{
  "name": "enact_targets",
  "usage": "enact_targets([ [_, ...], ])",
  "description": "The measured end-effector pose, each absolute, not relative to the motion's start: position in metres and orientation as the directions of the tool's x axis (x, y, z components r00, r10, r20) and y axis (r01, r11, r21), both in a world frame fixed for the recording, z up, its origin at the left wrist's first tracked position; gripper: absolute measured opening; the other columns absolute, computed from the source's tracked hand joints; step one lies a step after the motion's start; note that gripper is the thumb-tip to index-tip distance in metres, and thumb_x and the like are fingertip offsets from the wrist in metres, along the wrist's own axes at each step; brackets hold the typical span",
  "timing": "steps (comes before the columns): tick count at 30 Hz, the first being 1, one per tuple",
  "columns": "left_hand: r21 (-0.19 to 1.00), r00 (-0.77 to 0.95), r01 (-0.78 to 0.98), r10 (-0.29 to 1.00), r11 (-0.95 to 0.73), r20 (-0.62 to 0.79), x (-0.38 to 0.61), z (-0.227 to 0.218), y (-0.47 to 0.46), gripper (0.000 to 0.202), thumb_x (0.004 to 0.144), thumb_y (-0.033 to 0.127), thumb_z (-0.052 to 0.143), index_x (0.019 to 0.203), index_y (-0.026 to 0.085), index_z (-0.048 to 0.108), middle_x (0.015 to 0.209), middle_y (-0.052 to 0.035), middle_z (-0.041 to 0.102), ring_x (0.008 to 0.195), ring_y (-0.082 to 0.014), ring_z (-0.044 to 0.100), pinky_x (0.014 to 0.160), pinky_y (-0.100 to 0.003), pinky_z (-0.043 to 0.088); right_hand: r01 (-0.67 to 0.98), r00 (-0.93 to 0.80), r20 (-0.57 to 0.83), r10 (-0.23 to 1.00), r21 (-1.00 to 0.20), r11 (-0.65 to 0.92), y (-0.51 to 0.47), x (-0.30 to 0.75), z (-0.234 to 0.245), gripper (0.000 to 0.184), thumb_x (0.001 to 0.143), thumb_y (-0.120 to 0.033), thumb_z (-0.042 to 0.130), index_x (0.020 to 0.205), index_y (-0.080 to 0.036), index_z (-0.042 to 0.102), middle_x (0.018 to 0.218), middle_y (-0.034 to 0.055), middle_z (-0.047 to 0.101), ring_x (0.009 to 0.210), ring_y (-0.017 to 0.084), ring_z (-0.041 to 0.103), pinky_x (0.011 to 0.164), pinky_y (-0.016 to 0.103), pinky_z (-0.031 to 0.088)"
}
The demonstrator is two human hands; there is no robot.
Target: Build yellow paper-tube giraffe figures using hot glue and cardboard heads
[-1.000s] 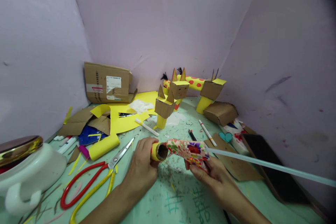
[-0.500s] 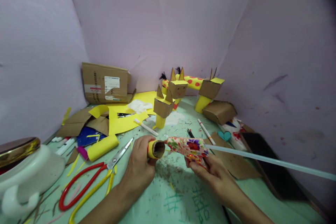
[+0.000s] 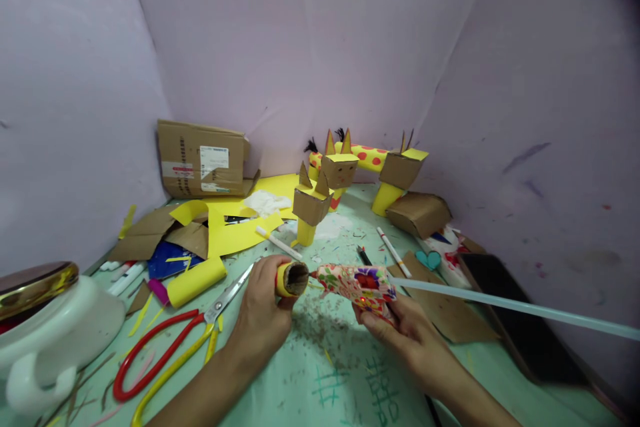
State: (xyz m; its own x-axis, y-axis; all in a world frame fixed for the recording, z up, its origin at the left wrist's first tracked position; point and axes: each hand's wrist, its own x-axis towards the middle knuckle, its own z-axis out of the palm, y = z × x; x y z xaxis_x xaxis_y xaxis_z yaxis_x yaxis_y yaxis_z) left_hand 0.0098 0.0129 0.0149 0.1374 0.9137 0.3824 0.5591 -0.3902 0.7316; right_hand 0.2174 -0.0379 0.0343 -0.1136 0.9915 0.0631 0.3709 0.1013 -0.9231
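My left hand (image 3: 263, 310) is closed round a short cardboard tube wrapped in yellow paper (image 3: 291, 279), its open end turned toward me. My right hand (image 3: 400, 333) grips a glue gun with a flowered cover (image 3: 357, 283), whose nozzle touches the tube's rim. A long clear glue stick (image 3: 510, 310) pokes out of the gun's back toward the right. Both hands hover just above the mint-green table (image 3: 340, 373).
Red and yellow scissors (image 3: 170, 347) lie left of my left arm, beside a yellow paper roll (image 3: 197, 279). Cardboard animal figures (image 3: 313, 203) (image 3: 400, 170) stand at the back. A box (image 3: 203, 159), paper scraps, pens, a white pot (image 3: 50, 337) and a dark tablet (image 3: 515, 320) surround them.
My left hand has shifted the tube slightly left and turned it. The glue gun's nozzle has followed and stays at the rim.
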Motion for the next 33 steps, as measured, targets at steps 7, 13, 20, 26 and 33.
enact_targets([
  [7, 0.716, 0.127, 0.573, 0.907, -0.398, 0.402, 0.0099, 0.0166, 0.0135, 0.027, 0.072, 0.010, 0.054, 0.098, 0.020, 0.053, 0.099, -0.0059, 0.060, 0.093, -0.0229, 0.056, 0.082, -0.038, 0.044, 0.372, -0.110, 0.063, 0.992, -0.923, 0.099, -0.0409, 0.2185, 0.0300, 0.033, 0.081, -0.044, 0.053, 0.097, -0.017, 0.063, 0.091, 0.0087, 0.069, 0.084, 0.026, 0.062, 0.077, 0.036, 0.049],
  [13, 0.721, 0.113, 0.578, 0.912, -0.383, 0.393, 0.0094, 0.0181, 0.0132, 0.030, 0.070, 0.008, 0.053, 0.098, 0.019, 0.054, 0.099, -0.0058, 0.060, 0.094, -0.0225, 0.056, 0.081, -0.037, 0.045, 0.367, -0.143, 0.063, 0.988, -0.924, 0.112, -0.0404, 0.2196, 0.0271, 0.032, 0.083, -0.043, 0.052, 0.100, -0.017, 0.062, 0.096, 0.0093, 0.067, 0.092, 0.026, 0.061, 0.083, 0.038, 0.048],
  [20, 0.723, 0.105, 0.583, 0.918, -0.369, 0.384, 0.0086, 0.0180, 0.0138, 0.031, 0.070, 0.009, 0.054, 0.099, 0.019, 0.053, 0.101, -0.0062, 0.060, 0.096, -0.0231, 0.055, 0.083, -0.039, 0.045, 0.383, -0.164, 0.062, 0.984, -0.916, 0.122, -0.0396, 0.2188, 0.0256, 0.030, 0.083, -0.043, 0.051, 0.092, -0.017, 0.062, 0.088, 0.0084, 0.067, 0.085, 0.025, 0.061, 0.079, 0.038, 0.049],
  [26, 0.724, 0.118, 0.577, 0.916, -0.378, 0.384, 0.0076, 0.0171, 0.0155, 0.031, 0.070, 0.009, 0.055, 0.099, 0.020, 0.053, 0.101, -0.0060, 0.059, 0.096, -0.0230, 0.055, 0.083, -0.039, 0.044, 0.353, -0.201, 0.053, 0.978, -0.927, 0.123, -0.0416, 0.2181, 0.0267, 0.030, 0.084, -0.042, 0.051, 0.098, -0.017, 0.062, 0.096, 0.0095, 0.067, 0.092, 0.027, 0.061, 0.084, 0.040, 0.048],
  [33, 0.729, 0.114, 0.573, 0.917, -0.375, 0.382, 0.0083, 0.0169, 0.0145, 0.030, 0.070, 0.008, 0.055, 0.098, 0.020, 0.053, 0.100, -0.0061, 0.059, 0.096, -0.0231, 0.054, 0.083, -0.039, 0.044, 0.329, -0.210, 0.031, 0.977, -0.939, 0.101, -0.0441, 0.2167, 0.0252, 0.033, 0.084, -0.042, 0.052, 0.106, -0.019, 0.061, 0.104, 0.0104, 0.066, 0.098, 0.027, 0.060, 0.091, 0.044, 0.044],
])
